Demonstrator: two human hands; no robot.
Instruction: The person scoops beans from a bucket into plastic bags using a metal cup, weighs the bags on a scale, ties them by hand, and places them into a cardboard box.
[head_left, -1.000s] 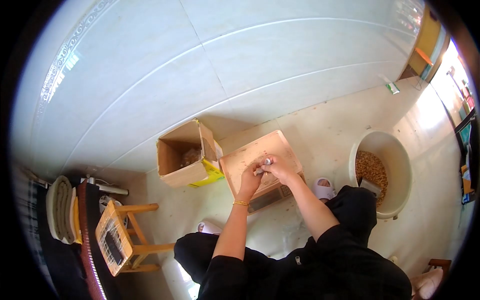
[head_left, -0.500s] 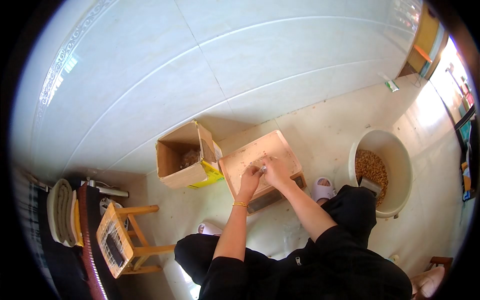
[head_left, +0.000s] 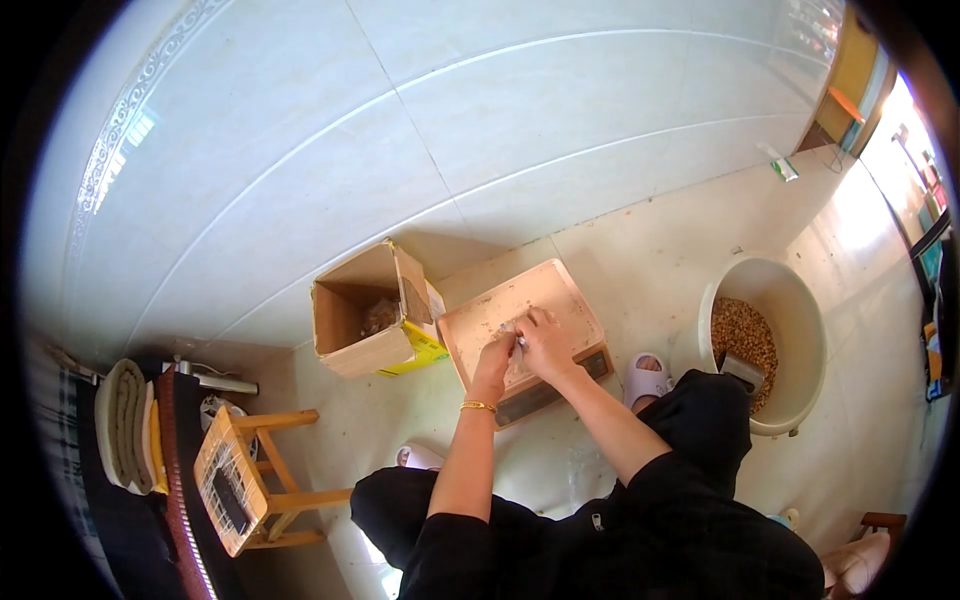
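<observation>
My left hand [head_left: 492, 362] and my right hand [head_left: 545, 345] meet over the pink top of a weighing scale [head_left: 570, 300]. Between them is a small clear plastic bag [head_left: 518, 352], its top pinched by the fingers of both hands. What the bag contains is hidden behind the hands. Small crumbs lie scattered on the scale's top, and its dark display panel faces me. Beside the scale on the left stands an open cardboard box [head_left: 345, 352] with clear plastic bags inside.
A cream bucket [head_left: 808, 330] on the right holds brown kernels and a metal scoop [head_left: 740, 371]. At the left is a wooden stool [head_left: 280, 421] with a dark phone-like object on its seat. A tiled wall [head_left: 560, 130] rises behind the scale.
My fingers have shifted on the plastic bag, and both hands have turned slightly, with the right fingers now more raised. The scale, box and bucket stay where they were.
</observation>
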